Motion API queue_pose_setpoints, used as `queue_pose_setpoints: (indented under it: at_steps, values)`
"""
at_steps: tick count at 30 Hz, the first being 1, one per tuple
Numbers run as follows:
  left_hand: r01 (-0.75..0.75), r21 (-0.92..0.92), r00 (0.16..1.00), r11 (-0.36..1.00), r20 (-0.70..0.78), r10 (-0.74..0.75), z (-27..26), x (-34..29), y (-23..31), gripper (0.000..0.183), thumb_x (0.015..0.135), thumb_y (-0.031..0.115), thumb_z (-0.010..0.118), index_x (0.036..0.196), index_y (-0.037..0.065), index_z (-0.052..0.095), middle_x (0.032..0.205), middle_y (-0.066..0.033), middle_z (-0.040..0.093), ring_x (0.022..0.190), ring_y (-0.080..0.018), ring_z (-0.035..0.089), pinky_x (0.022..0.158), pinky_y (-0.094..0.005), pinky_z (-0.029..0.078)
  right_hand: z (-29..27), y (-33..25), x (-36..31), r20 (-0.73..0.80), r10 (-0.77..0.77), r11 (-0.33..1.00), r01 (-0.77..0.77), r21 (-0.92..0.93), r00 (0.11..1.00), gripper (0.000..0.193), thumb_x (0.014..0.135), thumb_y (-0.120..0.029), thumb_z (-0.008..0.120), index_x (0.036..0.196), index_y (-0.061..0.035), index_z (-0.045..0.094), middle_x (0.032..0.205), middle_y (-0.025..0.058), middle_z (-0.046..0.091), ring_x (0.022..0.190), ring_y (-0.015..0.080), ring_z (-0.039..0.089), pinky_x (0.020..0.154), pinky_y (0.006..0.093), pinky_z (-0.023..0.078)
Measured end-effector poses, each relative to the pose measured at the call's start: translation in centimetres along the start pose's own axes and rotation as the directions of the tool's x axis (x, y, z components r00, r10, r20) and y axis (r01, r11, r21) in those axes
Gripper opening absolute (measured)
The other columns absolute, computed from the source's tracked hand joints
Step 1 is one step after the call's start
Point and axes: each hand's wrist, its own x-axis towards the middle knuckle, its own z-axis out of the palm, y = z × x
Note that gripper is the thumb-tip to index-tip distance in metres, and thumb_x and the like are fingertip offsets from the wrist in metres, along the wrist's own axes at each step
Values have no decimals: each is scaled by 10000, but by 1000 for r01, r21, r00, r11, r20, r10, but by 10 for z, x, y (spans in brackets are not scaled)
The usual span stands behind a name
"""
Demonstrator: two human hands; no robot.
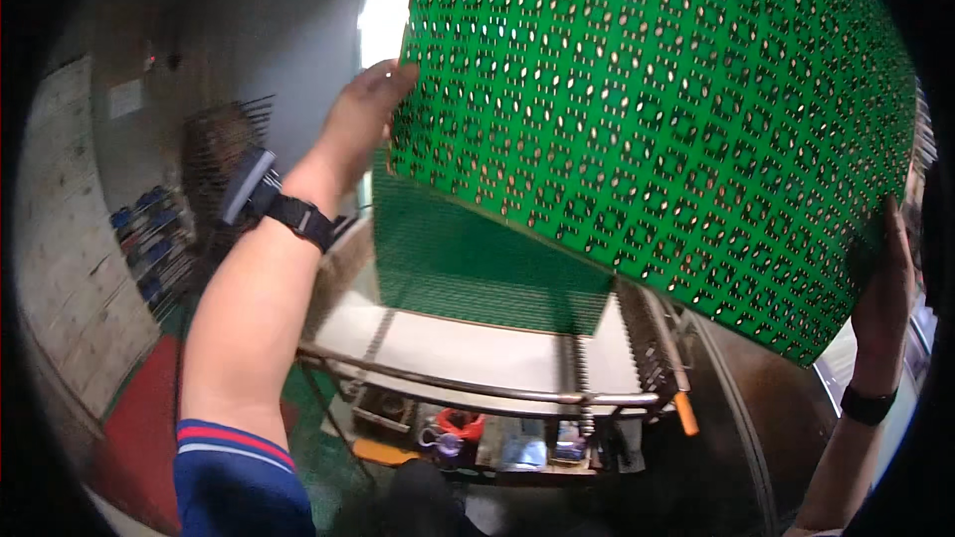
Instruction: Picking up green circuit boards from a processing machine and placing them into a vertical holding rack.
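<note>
A large green circuit board panel (637, 119), covered in rows of small metallic pads, is held up and tilted in front of me. My left hand (368, 109) grips its left edge, fingers partly hidden behind it. On the right, my right hand (885, 288) closes on the lower right edge, its fingers dark and partly hidden. Below the panel, a second green board (477, 268) stands in a metal rack (477, 385) with coiled spring dividers and a white base.
Under the rack, a shelf bears a red container (460, 426), a clear cup and small boxes. An orange handle (685, 415) sticks out at the rack's right. Farther left are a red floor mat (139, 438), a pale panel (75, 239) and a stack of blue items (154, 239).
</note>
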Motion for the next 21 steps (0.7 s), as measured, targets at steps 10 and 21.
queue_pose_setpoints:
  at_steps: [10,21]
  values:
    - [185,-81,973,979,-125,-194,-45,-70,55,232,1059,204,565,1163,7,628,1056,-67,713,932,-142,675,867,-319,556,105,10,34,507,457,540,-681,494,731,256,1035,-250,539,1141,-53,664,973,30,680,865,148,639,801,322,514]
    - [371,-79,920,925,-102,-378,-91,-71,-2,312,1048,170,553,1314,11,584,1217,-75,676,1075,-165,653,949,-329,539,195,10,15,556,588,416,-809,415,588,215,974,-99,518,1101,17,647,926,82,662,784,184,650,722,361,572]
